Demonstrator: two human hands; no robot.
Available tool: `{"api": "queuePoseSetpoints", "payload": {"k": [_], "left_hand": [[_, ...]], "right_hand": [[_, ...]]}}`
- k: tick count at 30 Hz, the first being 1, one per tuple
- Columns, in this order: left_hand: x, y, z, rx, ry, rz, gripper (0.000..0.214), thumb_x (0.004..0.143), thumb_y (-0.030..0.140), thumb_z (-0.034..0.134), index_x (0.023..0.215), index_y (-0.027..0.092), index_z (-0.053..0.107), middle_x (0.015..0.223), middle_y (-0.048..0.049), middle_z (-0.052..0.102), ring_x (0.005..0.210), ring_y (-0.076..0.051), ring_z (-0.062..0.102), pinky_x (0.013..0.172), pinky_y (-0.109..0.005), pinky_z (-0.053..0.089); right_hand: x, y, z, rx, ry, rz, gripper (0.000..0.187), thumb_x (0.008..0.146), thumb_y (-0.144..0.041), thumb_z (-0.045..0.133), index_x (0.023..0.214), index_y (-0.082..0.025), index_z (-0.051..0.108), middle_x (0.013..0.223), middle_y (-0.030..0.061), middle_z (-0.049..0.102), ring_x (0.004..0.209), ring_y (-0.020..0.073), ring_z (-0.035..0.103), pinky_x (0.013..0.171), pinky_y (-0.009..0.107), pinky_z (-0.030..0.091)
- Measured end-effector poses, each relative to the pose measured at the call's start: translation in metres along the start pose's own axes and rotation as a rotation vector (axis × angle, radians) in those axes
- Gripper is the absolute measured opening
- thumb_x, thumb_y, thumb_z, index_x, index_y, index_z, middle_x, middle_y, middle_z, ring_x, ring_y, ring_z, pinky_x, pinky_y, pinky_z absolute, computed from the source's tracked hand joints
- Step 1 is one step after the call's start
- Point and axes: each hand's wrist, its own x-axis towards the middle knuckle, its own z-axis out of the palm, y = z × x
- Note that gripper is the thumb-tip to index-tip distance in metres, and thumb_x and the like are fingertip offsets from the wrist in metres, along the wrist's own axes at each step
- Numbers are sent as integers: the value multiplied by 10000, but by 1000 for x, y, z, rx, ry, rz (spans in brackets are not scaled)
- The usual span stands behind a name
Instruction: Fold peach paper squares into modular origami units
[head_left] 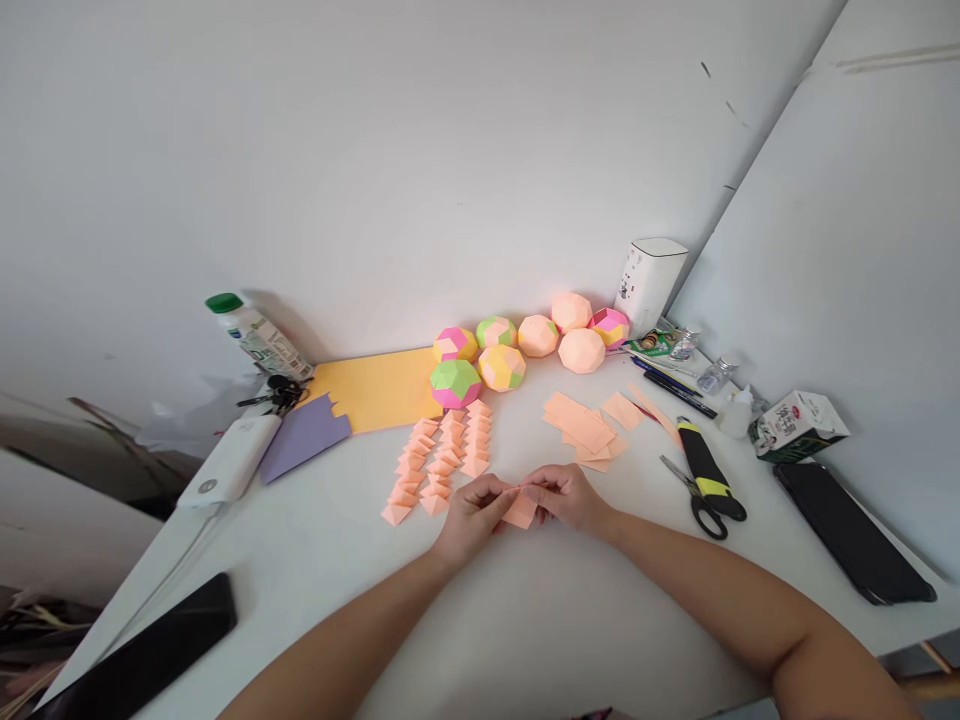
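Between my two hands is a small peach-coloured paper piece [520,512], pinched at its upper edge. My left hand [476,510] grips its left side with thumb and forefinger, and my right hand [564,497] grips the right side. Fingers partly cover the paper, so its folds are hard to see. Just beyond my left hand lie rows of folded peach paper units [442,462], overlapping one another. Past my right hand is a loose pile of flat peach paper pieces [585,428].
Several faceted paper balls [501,368] stand against the wall. At right lie scissors [705,498], a utility knife [701,455], pens [679,392], a small carton [799,425] and a black phone [853,532]. At left are orange card [382,390], purple card [306,440], a bottle [259,335] and a power strip [231,462].
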Motion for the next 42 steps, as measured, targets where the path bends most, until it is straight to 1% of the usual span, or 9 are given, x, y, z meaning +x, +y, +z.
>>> {"api": "queuePoseSetpoints", "payload": {"k": [4,11,18,21,24,28,32,39,42], "left_hand": [[-1,1,0,32,35,38,240,787,369,592,683,152,575,641,22,495,527,-80,436,491,-206,344],[-3,1,4,77,-26,13,179,740,311,598,683,161,518,572,39,472,515,-87,424,491,-202,312],[-2,0,0,-56,71,-53,198,732,323,583,659,173,477,550,68,409,436,-56,337,426,-184,255],[-2,-2,-1,-82,16,-29,200,762,354,576,721,173,503,615,43,479,489,-73,413,461,-192,309],[-2,-3,-1,30,-93,15,214,787,367,571,756,156,552,659,1,544,595,-113,491,539,-219,359],[-3,-6,1,131,-109,28,260,796,374,561,678,144,539,583,12,497,530,-95,416,499,-215,294],[-3,-6,0,30,-122,1,283,775,381,581,635,148,500,565,27,461,516,-85,380,496,-211,268],[1,-5,-3,-154,30,-54,291,704,380,639,602,160,477,527,66,376,471,-62,298,457,-198,214],[1,-3,-3,-206,66,-73,308,691,406,655,616,165,479,518,74,368,449,-56,279,438,-195,198]], "right_hand": [[0,-3,0,17,-14,1,208,807,-343,606,797,-146,672,573,-6,595,485,124,589,470,231,449],[-1,-2,2,34,-68,23,219,785,-358,626,808,-144,665,647,15,632,534,147,620,520,270,497],[0,-3,-1,72,-27,45,193,785,-341,624,767,-150,629,553,-14,595,474,120,577,464,228,433],[0,-6,-2,90,-19,56,171,778,-322,624,768,-152,618,551,-16,591,476,119,571,463,225,427],[0,-7,-1,81,-55,46,141,777,-289,605,757,-150,617,601,-4,594,521,123,573,488,232,439],[-2,-5,2,-7,-53,27,41,724,-188,587,702,-154,591,578,-25,544,504,105,524,465,214,395],[-3,-5,2,35,-15,46,48,673,-130,553,655,-166,527,515,-53,492,463,102,515,436,206,377],[2,-9,-4,277,116,92,99,743,-201,487,673,-196,417,531,-38,576,417,96,502,420,211,365],[4,-8,-5,325,88,61,147,799,-278,491,718,-206,392,583,-30,595,448,102,516,440,219,370]]}}
